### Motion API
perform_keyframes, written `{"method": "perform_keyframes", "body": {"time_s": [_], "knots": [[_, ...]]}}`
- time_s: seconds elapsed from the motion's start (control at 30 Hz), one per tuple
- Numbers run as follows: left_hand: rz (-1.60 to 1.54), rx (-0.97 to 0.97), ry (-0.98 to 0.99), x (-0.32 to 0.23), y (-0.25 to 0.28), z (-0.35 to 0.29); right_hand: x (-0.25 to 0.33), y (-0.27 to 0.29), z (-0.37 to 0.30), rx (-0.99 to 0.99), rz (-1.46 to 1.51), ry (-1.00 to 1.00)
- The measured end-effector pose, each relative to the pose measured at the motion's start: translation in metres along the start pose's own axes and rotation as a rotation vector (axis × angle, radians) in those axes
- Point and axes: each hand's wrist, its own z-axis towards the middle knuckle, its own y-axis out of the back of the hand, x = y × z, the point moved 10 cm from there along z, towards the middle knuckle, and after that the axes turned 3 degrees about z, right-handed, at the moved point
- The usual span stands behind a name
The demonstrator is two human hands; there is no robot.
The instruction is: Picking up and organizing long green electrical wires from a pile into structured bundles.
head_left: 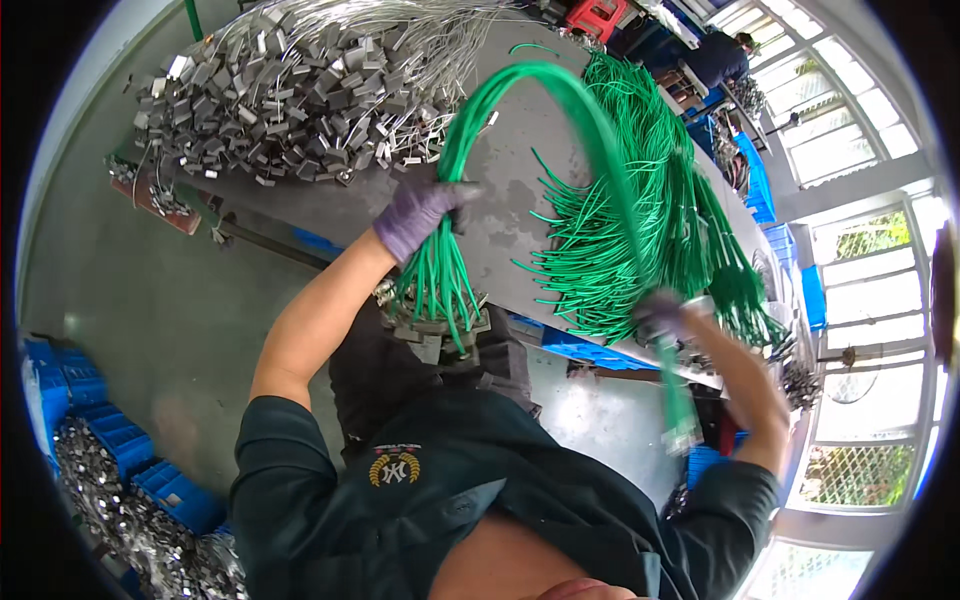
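Observation:
A bundle of green cables (pixel 530 72) arches high over the table between my two hands. My left hand (pixel 420 217), in a purple glove with dark fingertips, is closed round one end, and loose cable ends fan out below it. My right hand (pixel 664 314), also gloved and smeared by motion, is closed round the other end. Below it a blurred green tail with pale tips hangs past the table edge. Right beside the arch lies a big heap of green cables (pixel 665 190), many of their ends pointing left.
A large pile of grey metal blocks (pixel 290 95) with pale wires covers the left of the grey table (pixel 505 255). Blue crates (pixel 115 430) and metal parts (pixel 120 510) sit on the floor at lower left. Another person (pixel 715 62) is at far right, near a red stool (pixel 597 17).

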Motion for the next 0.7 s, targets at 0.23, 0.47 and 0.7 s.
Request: {"method": "perform_keyframes", "body": {"time_s": [0.23, 0.47, 0.7], "knots": [[0.846, 0.028, -0.173, 0.116, -0.032, 0.026, -0.025, -0.263, -0.026, 0.868, -0.049, -0.409], [0.995, 0.185, -0.413, 0.191, -0.050, 0.032, 0.086, -0.122, -0.017, 0.488, -1.107, -0.010], [0.815, 0.162, -0.133, 0.157, -0.032, 0.065, 0.373, -0.066, 0.026, -0.274, -2.141, 0.612]]}}
